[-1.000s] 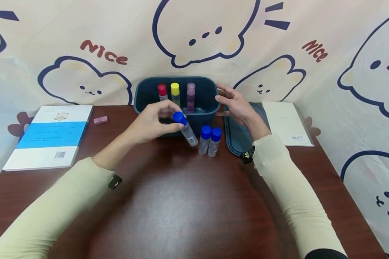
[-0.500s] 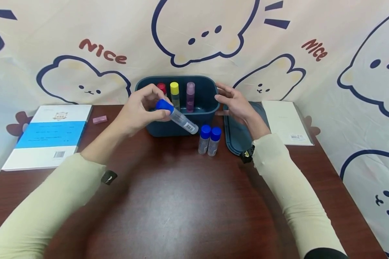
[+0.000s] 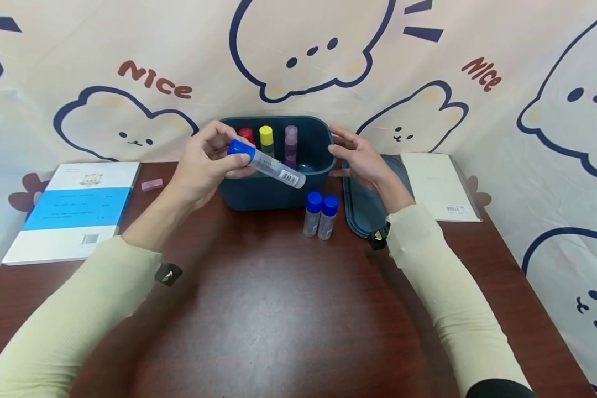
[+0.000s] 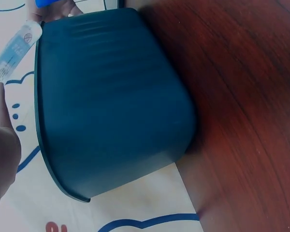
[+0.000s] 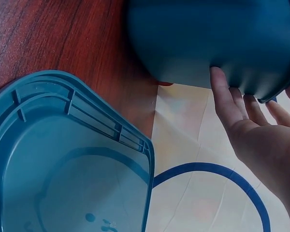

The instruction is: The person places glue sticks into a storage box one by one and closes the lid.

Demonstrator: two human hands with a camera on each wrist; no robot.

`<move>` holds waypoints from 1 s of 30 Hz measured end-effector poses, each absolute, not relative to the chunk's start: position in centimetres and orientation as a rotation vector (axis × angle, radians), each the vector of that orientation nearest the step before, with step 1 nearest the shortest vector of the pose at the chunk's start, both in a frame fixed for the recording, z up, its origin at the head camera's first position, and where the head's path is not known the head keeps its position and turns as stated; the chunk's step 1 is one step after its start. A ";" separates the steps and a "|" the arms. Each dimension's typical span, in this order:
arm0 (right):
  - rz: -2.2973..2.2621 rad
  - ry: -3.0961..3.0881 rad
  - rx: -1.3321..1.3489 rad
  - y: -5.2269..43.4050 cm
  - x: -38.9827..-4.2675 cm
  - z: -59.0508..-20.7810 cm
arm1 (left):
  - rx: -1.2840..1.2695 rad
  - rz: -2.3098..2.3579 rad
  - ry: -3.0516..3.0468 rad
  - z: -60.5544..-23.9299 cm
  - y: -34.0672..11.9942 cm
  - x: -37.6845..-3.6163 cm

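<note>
In the head view my left hand point(image 3: 201, 163) pinches a glue stick point(image 3: 276, 167) by its blue cap between thumb and fingers. The stick is tilted, its clear barcoded end pointing down to the right in front of the dark teal bin point(image 3: 273, 193). Inside the bin stand a red-capped stick point(image 3: 246, 134), partly hidden by the left hand, a yellow-capped stick point(image 3: 266, 138) and a purple stick point(image 3: 291, 146). My right hand point(image 3: 360, 157) rests on the bin's right side, its fingers fairly straight against the outer wall point(image 5: 183, 48) in the right wrist view.
Two blue-capped glue sticks point(image 3: 320, 216) stand upright before the bin. A teal lid point(image 3: 365, 207) lies to its right, beside a pale book point(image 3: 438, 185). Over on the left are a blue-and-white book point(image 3: 77, 210) and a pink eraser point(image 3: 152, 184). A printed cloth hangs behind.
My left hand has moved left and up with the glue stick, which has swung from steep to nearly level. The bin's front now shows more. My right hand stays at the bin's side.
</note>
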State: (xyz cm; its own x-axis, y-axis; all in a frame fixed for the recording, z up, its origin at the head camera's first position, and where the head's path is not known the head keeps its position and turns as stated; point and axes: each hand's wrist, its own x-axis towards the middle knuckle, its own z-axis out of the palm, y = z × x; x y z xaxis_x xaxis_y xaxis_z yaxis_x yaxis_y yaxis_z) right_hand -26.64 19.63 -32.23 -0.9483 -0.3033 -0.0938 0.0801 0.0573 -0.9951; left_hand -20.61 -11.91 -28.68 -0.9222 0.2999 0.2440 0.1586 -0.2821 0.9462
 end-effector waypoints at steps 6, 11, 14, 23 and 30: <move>-1.965 2.062 -0.214 19.7 -26.7 -32.1 | 0.589 2.455 1.765 -28.7 -11.7 -20.7; -1.971 2.057 -0.215 19.7 -26.7 -32.2 | 0.586 2.505 1.723 -28.9 -11.8 -20.8; -1.970 2.062 -0.218 19.7 -26.7 -32.2 | 0.567 2.514 1.747 -29.0 -11.9 -20.9; -1.975 2.059 -0.222 19.6 -26.7 -32.2 | 0.488 2.459 1.895 -29.0 -12.2 -21.3; -1.978 2.053 -0.224 19.6 -26.6 -32.2 | 0.342 2.221 2.272 -28.9 -12.5 -22.1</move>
